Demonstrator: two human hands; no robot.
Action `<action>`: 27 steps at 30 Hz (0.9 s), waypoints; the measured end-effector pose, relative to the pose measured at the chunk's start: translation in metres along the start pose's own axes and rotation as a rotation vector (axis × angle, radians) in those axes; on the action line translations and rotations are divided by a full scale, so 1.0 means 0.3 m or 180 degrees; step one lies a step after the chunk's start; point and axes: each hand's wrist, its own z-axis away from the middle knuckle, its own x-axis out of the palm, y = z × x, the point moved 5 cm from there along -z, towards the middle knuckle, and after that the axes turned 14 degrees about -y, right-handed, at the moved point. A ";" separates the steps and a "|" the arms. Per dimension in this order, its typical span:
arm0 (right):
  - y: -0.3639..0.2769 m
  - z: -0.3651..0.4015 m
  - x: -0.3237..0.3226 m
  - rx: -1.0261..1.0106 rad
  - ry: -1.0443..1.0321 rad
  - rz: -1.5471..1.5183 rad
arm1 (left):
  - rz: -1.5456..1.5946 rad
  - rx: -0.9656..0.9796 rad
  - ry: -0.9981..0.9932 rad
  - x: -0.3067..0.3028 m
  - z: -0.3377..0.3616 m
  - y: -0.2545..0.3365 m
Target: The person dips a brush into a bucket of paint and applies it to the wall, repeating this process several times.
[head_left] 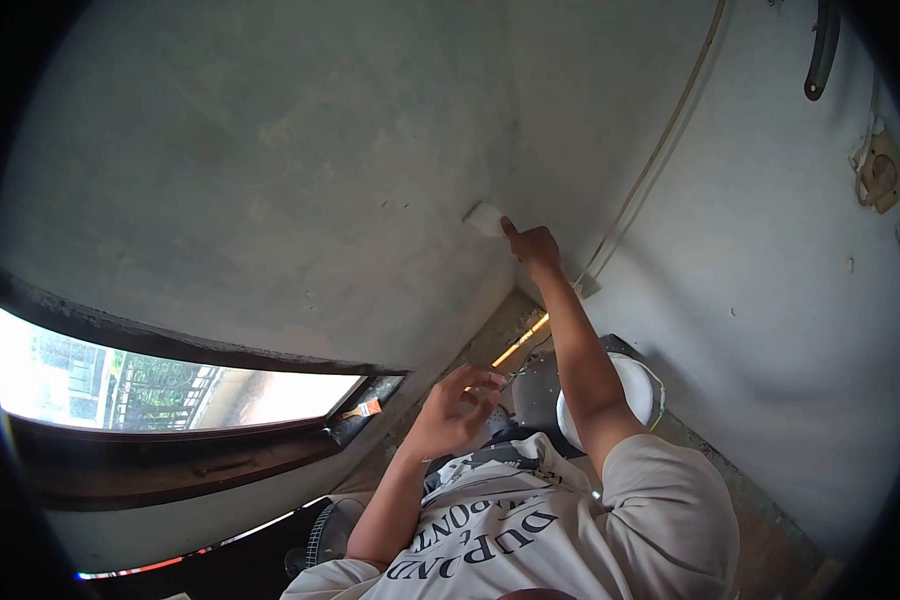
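Observation:
My right hand (pixel 532 248) is stretched out to the wall (pixel 300 150), with its fingers closed round a flat, pale, scraper-like piece (pixel 485 219). That piece lies against the wall close to the corner, and its far edge looks dark. Lower down, in front of my chest, my left hand (pixel 454 412) hangs in the air with its fingers loosely bent and apart. Nothing shows between them. The wall has greyish patches and a few small pits near the pale piece.
A window (pixel 170 380) with a dark frame is at the left, and a paintbrush (pixel 360 410) lies at its corner. Below my right arm stands a round white lid or bucket (pixel 635 390). A cable (pixel 660 150) runs down the right wall, near a loose socket (pixel 881 172).

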 end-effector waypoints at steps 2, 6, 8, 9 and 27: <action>-0.054 0.110 -0.041 -0.0548 -0.0174 -0.1027 | 0.0025 -0.0017 -0.0052 0.006 -0.018 -0.005; -0.076 0.112 0.012 -0.0873 -0.0707 -0.1510 | 0.0119 -0.0005 -0.0210 0.016 -0.037 -0.015; -0.046 0.021 0.095 -0.0898 -0.0445 -0.0814 | 0.0160 -0.0018 -0.0249 0.018 -0.039 -0.016; -0.014 -0.019 0.134 -0.0894 -0.0461 -0.0810 | 0.0139 -0.0020 -0.0240 0.015 -0.039 -0.010; 0.046 0.003 0.132 0.0233 0.0051 0.0241 | -0.0006 -0.0105 -0.0045 0.006 0.028 -0.008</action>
